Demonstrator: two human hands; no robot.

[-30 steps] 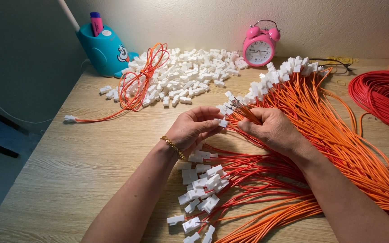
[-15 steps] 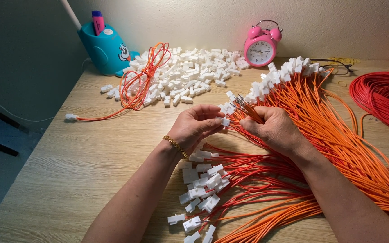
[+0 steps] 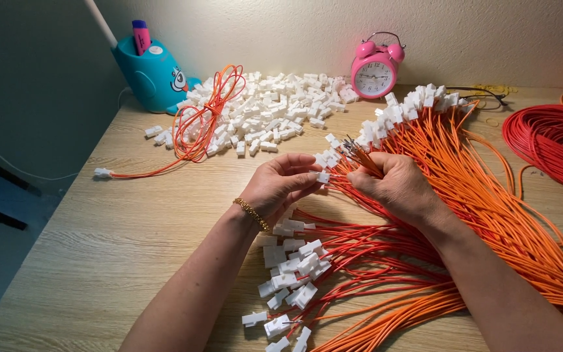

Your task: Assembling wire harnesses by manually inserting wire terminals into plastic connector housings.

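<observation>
My left hand (image 3: 285,183), with a gold bracelet at the wrist, pinches a small white plastic connector (image 3: 322,176) between thumb and fingertips. My right hand (image 3: 395,184) grips a bunch of orange wires (image 3: 364,158) whose bare metal ends stick up beside that connector. The two hands almost touch above the wooden table (image 3: 131,228). Under them lie red wires (image 3: 360,248) fitted with white connectors (image 3: 291,270). A broad fan of orange wires with connectors (image 3: 490,195) runs from the far right toward me.
A heap of loose white connectors (image 3: 275,111) lies at the back, with a coil of orange wire (image 3: 203,117) on it. Behind stand a blue pen holder (image 3: 151,72) and a pink alarm clock (image 3: 374,68). Red wire coils (image 3: 548,143) lie far right.
Both hands have stayed in place; the fingers shifted slightly, bringing the white connector up against the wire ends.
</observation>
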